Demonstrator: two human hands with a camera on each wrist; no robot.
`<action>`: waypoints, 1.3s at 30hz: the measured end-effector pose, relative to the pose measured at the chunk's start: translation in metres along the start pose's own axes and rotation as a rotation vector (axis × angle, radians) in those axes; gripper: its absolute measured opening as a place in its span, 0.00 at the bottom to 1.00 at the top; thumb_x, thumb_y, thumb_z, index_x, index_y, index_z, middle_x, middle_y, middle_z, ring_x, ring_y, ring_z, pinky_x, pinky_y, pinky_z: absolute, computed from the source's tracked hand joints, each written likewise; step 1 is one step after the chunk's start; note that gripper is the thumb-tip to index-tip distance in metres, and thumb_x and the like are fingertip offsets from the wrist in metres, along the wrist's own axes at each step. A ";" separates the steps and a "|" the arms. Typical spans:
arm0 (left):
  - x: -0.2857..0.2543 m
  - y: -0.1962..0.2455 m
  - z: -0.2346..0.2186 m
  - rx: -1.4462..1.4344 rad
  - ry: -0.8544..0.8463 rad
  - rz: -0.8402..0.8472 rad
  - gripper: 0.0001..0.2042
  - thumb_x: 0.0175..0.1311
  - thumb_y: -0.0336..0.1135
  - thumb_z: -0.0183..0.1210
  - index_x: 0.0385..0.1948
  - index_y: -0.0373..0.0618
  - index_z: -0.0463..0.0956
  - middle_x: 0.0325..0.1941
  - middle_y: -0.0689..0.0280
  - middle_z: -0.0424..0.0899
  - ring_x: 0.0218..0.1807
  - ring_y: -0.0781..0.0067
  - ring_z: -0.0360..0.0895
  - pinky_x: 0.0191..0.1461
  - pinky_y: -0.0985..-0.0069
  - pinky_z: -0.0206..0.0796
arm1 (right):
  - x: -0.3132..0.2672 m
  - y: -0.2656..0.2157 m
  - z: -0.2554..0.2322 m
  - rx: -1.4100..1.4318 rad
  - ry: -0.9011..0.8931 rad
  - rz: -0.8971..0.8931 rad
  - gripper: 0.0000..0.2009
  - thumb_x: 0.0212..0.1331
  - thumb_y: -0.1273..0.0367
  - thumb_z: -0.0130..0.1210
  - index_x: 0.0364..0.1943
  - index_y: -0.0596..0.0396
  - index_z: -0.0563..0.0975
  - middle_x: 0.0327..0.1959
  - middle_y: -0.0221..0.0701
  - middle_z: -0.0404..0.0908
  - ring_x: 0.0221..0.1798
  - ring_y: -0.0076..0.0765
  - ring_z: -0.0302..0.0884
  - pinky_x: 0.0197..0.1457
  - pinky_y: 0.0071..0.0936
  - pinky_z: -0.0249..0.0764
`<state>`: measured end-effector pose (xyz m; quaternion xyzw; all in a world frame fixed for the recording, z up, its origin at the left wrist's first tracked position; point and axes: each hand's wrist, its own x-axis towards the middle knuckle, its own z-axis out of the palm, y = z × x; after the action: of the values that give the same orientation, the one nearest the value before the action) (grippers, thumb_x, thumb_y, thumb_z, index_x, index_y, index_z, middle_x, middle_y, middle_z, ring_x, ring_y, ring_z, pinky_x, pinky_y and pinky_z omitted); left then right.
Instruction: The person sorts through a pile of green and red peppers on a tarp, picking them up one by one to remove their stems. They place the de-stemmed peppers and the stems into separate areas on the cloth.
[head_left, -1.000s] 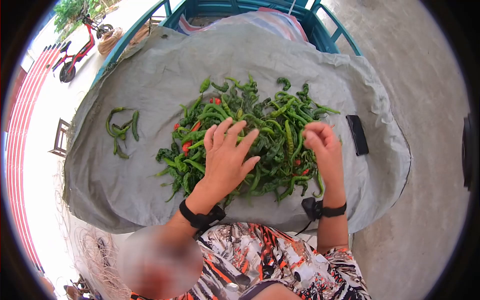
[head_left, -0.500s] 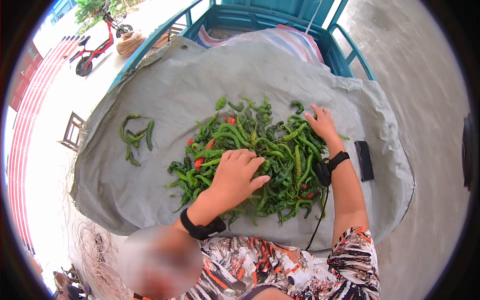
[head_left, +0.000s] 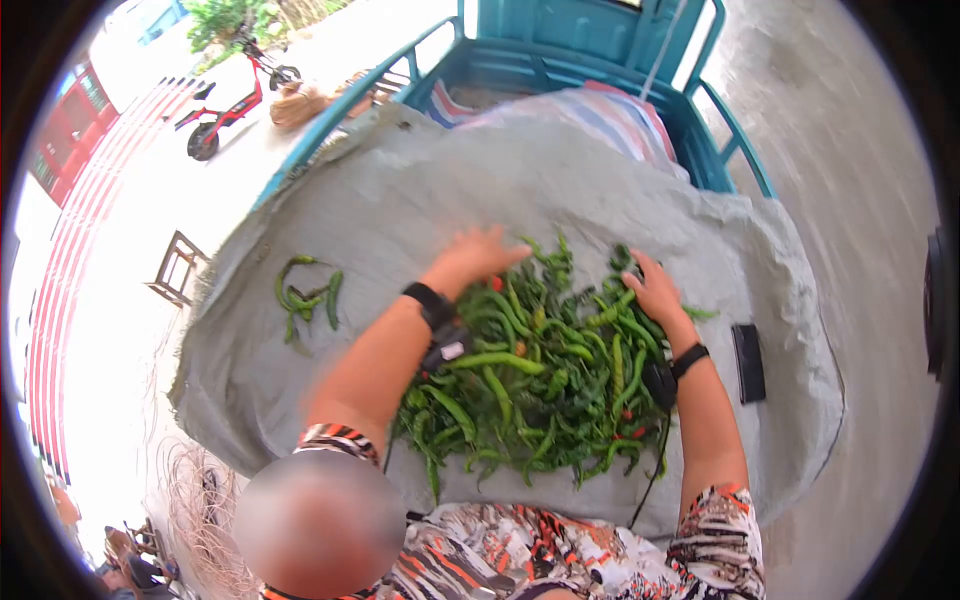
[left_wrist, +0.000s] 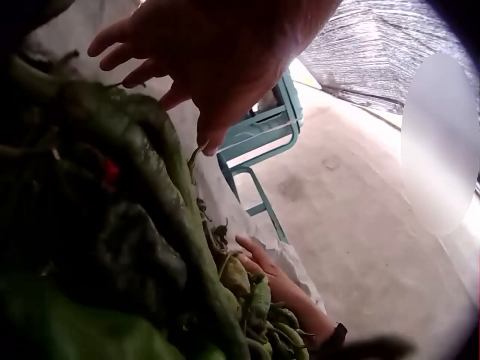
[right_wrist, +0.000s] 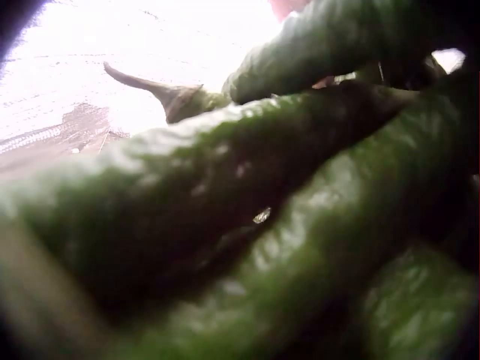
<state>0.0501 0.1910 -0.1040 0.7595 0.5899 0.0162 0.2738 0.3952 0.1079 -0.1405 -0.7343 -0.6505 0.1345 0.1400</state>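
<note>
A heap of green peppers [head_left: 560, 370] with a few red ones lies on a grey sheet [head_left: 350, 170]. At the heap's far left edge is the left hand [head_left: 468, 258], blurred, its fingers spread; in the left wrist view that hand [left_wrist: 217, 56] extends over the peppers [left_wrist: 142, 217] and holds nothing visible. The right hand [head_left: 655, 292] rests on the heap's upper right edge with fingers apart, and appears low in the left wrist view [left_wrist: 281, 289]. Large green peppers [right_wrist: 300, 225] fill the right wrist view, hiding most of that hand.
A few peppers [head_left: 333, 300] lie apart at the left of the sheet. A black phone [head_left: 748, 363] lies at the right. Behind are a striped bag [head_left: 600, 115] and the teal rails of a cart [head_left: 738, 140]. A small wooden stool [head_left: 178, 268] stands left.
The left hand has moved from the middle of the heap to its far left edge. The right hand went outward to the upper right edge. Peppers at the left have shifted, and the head view has tilted.
</note>
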 end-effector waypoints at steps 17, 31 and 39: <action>0.015 0.065 0.024 0.106 -0.232 -0.017 0.44 0.51 0.74 0.55 0.70 0.62 0.60 0.77 0.50 0.42 0.76 0.34 0.31 0.62 0.24 0.45 | -0.001 -0.028 -0.002 -0.233 -0.126 0.037 0.24 0.66 0.52 0.51 0.65 0.31 0.66 0.62 0.34 0.68 0.63 0.53 0.62 0.58 0.65 0.64; 0.007 0.064 0.031 0.322 -0.204 0.312 0.29 0.58 0.64 0.54 0.51 0.52 0.80 0.57 0.58 0.74 0.65 0.50 0.64 0.59 0.46 0.61 | -0.019 -0.046 -0.032 -0.063 -0.118 0.013 0.20 0.57 0.48 0.58 0.43 0.45 0.78 0.43 0.41 0.79 0.49 0.54 0.74 0.51 0.46 0.69; 0.000 0.056 0.018 0.198 -0.317 0.418 0.26 0.63 0.58 0.48 0.49 0.47 0.80 0.50 0.56 0.82 0.53 0.48 0.76 0.57 0.56 0.67 | -0.016 -0.036 -0.033 0.125 -0.228 -0.029 0.23 0.60 0.43 0.48 0.42 0.45 0.77 0.41 0.36 0.82 0.47 0.49 0.77 0.48 0.43 0.69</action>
<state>0.1062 0.1757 -0.0946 0.8808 0.3690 -0.1044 0.2779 0.3724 0.0949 -0.0961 -0.6945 -0.6631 0.2555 0.1126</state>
